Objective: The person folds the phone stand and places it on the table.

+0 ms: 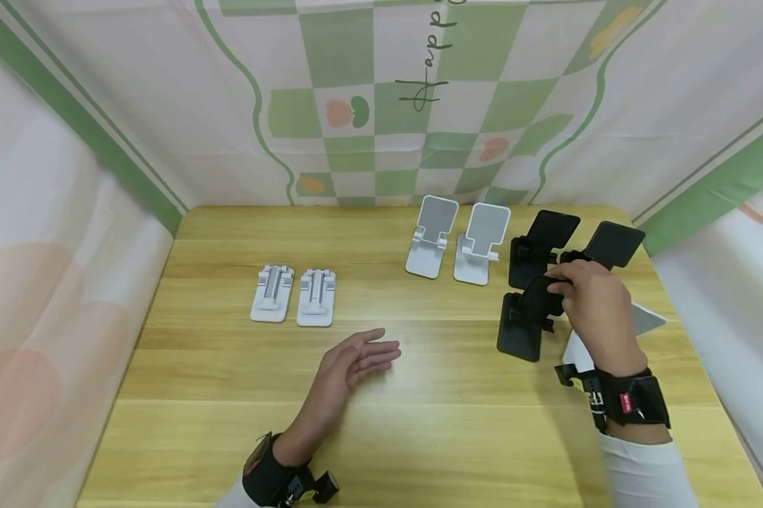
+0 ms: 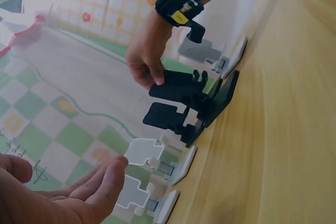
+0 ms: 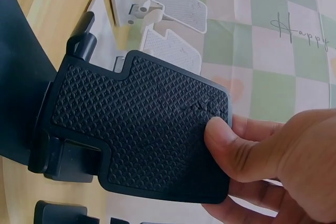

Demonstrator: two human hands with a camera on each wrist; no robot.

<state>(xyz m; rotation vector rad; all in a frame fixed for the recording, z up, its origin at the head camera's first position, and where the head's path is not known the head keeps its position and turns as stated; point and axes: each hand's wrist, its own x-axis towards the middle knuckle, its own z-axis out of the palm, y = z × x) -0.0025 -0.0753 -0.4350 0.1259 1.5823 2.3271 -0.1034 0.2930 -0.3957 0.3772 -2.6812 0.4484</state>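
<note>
My right hand (image 1: 593, 303) pinches the upper plate of a black phone stand (image 1: 519, 335) at the right of the table. In the right wrist view the thumb lies on the plate's textured pad (image 3: 152, 129), with fingers behind it. The stand's base is on the wood and its plate is tilted up. Behind it stand two more unfolded black phone stands (image 1: 544, 243), one partly hidden by the hand. My left hand (image 1: 349, 370) is held over the middle of the table, fingers extended and holding nothing.
Two unfolded white phone stands (image 1: 427, 236) stand at the back, left of the black ones. Two folded white stands (image 1: 317, 298) lie on the left. Another white stand (image 1: 649, 319) is partly covered by my right hand and wrist. A checked curtain (image 1: 349, 49) hangs behind the table.
</note>
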